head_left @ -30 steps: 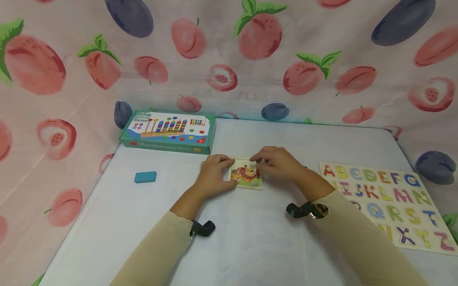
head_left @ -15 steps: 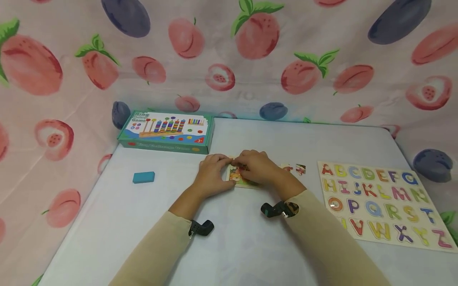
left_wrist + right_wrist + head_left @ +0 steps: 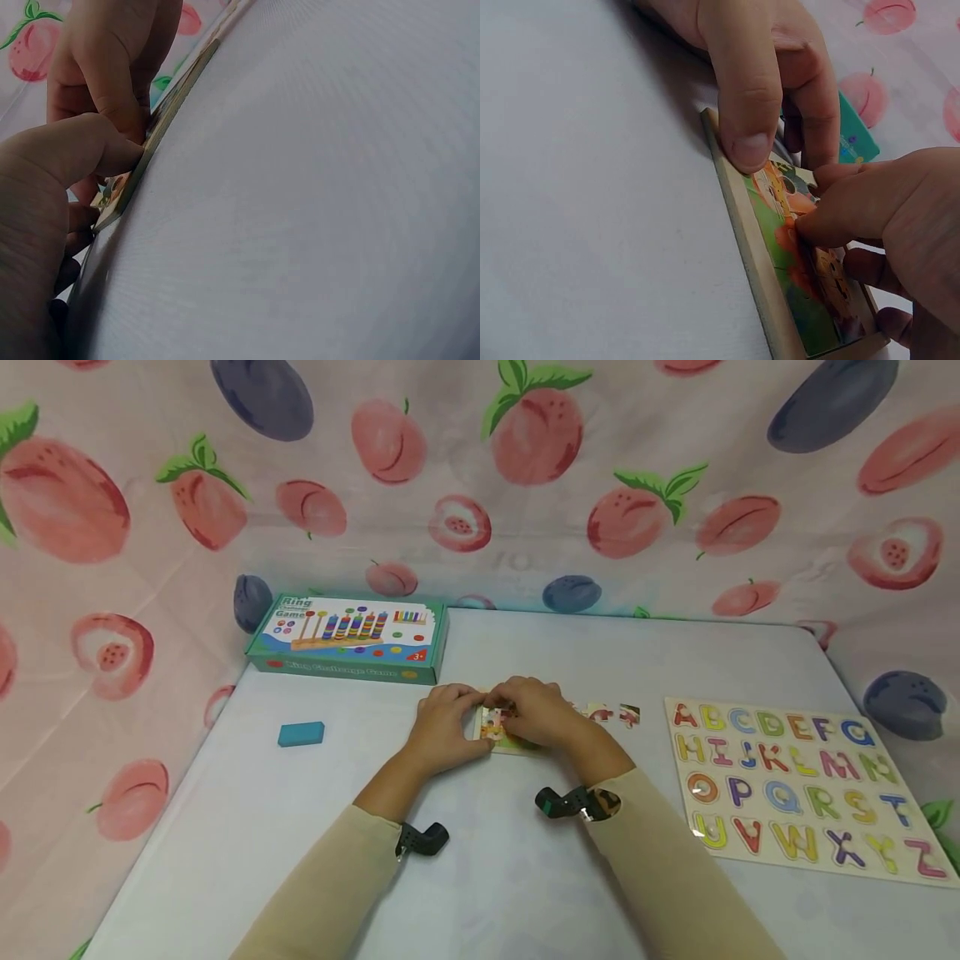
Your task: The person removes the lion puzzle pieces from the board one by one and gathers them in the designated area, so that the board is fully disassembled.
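Note:
A small square jigsaw puzzle in a wooden tray (image 3: 517, 748) lies on the white table, showing a cartoon animal picture. My left hand (image 3: 444, 727) grips the tray's left end, thumb on the near edge and fingers at the far side. Above the picture's upper left part is my right hand (image 3: 542, 714), its thumb and index finger pinching a jigsaw piece (image 3: 801, 201) down at the picture. In the right wrist view a pale bare patch of the tray shows beside these fingertips. My right hand hides much of the picture in the head view.
Loose jigsaw pieces (image 3: 600, 713) lie right of the tray. A wooden alphabet board (image 3: 757, 781) stretches along the right side. The green Ring Challenge Game box (image 3: 345, 639) sits at the back left, with a blue block (image 3: 301, 733) nearer the front.
My right hand has moved left from the tray's right side to the picture's upper left, uncovering loose pieces on the table. My left hand has kept its grip on the tray.

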